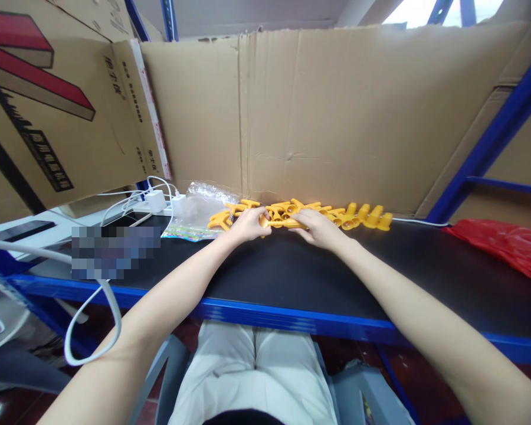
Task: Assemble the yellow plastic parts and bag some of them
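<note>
In the head view my left hand [250, 225] is closed round a yellow plastic part whose round end shows by the thumb. My right hand [319, 229] grips a yellow plastic part [287, 224] from the other side, fingers over its top and thumb below. The two hands are a short way apart over the black worktop, with yellow plastic between them. Whether this is one piece or two joined pieces, I cannot tell. Behind the hands lies a pile of yellow T-shaped parts [221, 219]. Yellow cup-shaped parts [371, 217] stand in nested rows right of my right hand.
A clear plastic bag [194, 206] lies left of the pile. White chargers and cables [156, 200] sit further left. A red plastic bag [504, 242] rests on the right. Cardboard [327, 118] walls the back, and a blue metal edge [292, 319] runs along the front.
</note>
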### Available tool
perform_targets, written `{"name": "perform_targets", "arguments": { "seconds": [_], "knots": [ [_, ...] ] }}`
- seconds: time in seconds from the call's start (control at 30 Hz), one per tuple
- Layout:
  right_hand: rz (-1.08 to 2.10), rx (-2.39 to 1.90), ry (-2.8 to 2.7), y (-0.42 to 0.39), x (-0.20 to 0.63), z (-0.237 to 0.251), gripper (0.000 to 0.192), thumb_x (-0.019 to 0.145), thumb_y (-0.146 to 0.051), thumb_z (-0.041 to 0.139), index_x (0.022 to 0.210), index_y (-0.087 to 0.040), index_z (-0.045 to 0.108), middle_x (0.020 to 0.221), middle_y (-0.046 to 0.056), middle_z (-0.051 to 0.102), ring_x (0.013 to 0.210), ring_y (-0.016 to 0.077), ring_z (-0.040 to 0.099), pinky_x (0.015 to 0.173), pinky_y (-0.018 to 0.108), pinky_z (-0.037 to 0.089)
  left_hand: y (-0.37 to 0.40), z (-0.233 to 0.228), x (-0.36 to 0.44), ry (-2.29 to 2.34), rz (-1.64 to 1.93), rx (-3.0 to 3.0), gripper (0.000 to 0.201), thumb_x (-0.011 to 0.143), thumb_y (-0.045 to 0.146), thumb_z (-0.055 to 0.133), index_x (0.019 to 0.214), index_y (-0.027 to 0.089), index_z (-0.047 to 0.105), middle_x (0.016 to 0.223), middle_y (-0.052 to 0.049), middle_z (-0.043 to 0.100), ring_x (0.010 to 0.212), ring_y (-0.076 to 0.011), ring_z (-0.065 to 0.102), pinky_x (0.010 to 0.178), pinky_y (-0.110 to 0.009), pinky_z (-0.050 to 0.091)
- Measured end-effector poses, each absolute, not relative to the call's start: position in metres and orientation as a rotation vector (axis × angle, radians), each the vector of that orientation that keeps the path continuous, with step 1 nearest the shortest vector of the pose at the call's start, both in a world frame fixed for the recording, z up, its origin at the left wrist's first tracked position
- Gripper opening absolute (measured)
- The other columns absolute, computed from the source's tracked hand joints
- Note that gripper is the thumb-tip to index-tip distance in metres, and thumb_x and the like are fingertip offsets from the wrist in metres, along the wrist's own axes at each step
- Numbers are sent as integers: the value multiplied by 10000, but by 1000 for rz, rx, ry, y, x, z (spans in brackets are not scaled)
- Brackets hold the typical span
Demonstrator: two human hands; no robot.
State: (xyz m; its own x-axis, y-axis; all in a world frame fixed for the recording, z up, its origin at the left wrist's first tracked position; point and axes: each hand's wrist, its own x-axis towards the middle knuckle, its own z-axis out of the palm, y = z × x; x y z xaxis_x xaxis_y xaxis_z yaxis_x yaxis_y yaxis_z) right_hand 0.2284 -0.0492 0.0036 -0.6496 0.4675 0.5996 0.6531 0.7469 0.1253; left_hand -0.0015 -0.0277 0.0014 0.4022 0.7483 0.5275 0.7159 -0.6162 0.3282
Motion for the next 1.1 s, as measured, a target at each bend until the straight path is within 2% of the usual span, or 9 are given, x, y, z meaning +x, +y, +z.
{"name": "perform_targets", "arguments": {
  "seconds": [0.17, 0.3, 0.4, 0.47, 0.57, 0.67, 0.77, 0.9, 1.1],
  "knots": [
    [-125, -954, -2352, -59, 225, 9, 303, 843, -410, 528, 935, -146, 643, 857, 94, 647, 742, 198, 586, 693, 343, 467, -30, 2, -3, 1329, 1102, 2706, 252, 635, 236, 589, 879, 178, 609, 711, -9, 610, 668, -158, 553, 637, -255, 404],
    [253, -1114, -2300, -64, 222, 14, 391, 809, -518, 531, 810, -147, 653, 697, 56, 629, 573, 152, 544, 559, 301, 431, -32, 2, -4, 1245, 1141, 2801, 276, 639, 204, 574, 912, 171, 596, 803, -30, 627, 752, -170, 569, 690, -260, 417],
    [472, -1180, -2245, -63, 222, 15, 440, 810, -557, 498, 744, -149, 650, 593, 38, 594, 498, 134, 516, 530, 297, 426, -34, 2, -2, 1221, 1140, 2799, 270, 640, 192, 565, 909, 174, 594, 806, -26, 627, 752, -165, 568, 694, -257, 419],
    [491, -1164, -2188, -60, 223, 13, 421, 807, -545, 510, 817, -153, 662, 645, 47, 621, 543, 149, 554, 583, 323, 459, -34, 2, 1, 1248, 1129, 2752, 260, 630, 190, 568, 887, 174, 599, 767, -17, 622, 714, -158, 562, 671, -251, 416],
    [329, -1049, -2129, -54, 224, 8, 390, 758, -484, 606, 992, -174, 637, 908, 82, 661, 785, 201, 622, 761, 381, 478, -32, 2, 4, 1345, 1101, 2639, 250, 613, 209, 583, 859, 173, 608, 708, -8, 606, 659, -154, 549, 627, -249, 406],
    [139, -941, -2141, -51, 225, 6, 364, 747, -440, 631, 1003, -180, 622, 1010, 95, 641, 934, 234, 601, 854, 413, 447, -32, 3, 5, 1397, 1065, 2550, 261, 608, 231, 598, 862, 171, 613, 668, -1, 591, 628, -150, 539, 603, -247, 398],
    [111, -957, -2146, -52, 225, 6, 327, 766, -449, 607, 953, -181, 629, 942, 89, 650, 883, 235, 604, 816, 415, 456, -35, 5, 4, 1398, 1054, 2535, 274, 611, 231, 602, 877, 168, 616, 678, -4, 595, 633, -149, 540, 608, -249, 403],
    [292, -1038, -2093, -54, 223, 6, 350, 740, -483, 623, 905, -174, 620, 827, 63, 646, 736, 204, 595, 703, 375, 469, -37, 6, 3, 1372, 1087, 2595, 271, 617, 214, 600, 883, 167, 615, 714, -12, 608, 657, -151, 550, 629, -249, 410],
    [467, -1055, -2038, -57, 220, 10, 376, 698, -520, 647, 789, -157, 625, 700, 29, 586, 616, 141, 511, 598, 293, 409, -37, 4, 3, 1344, 1107, 2672, 252, 625, 215, 593, 871, 165, 610, 716, -12, 605, 660, -151, 547, 617, -240, 393]
  ]
}}
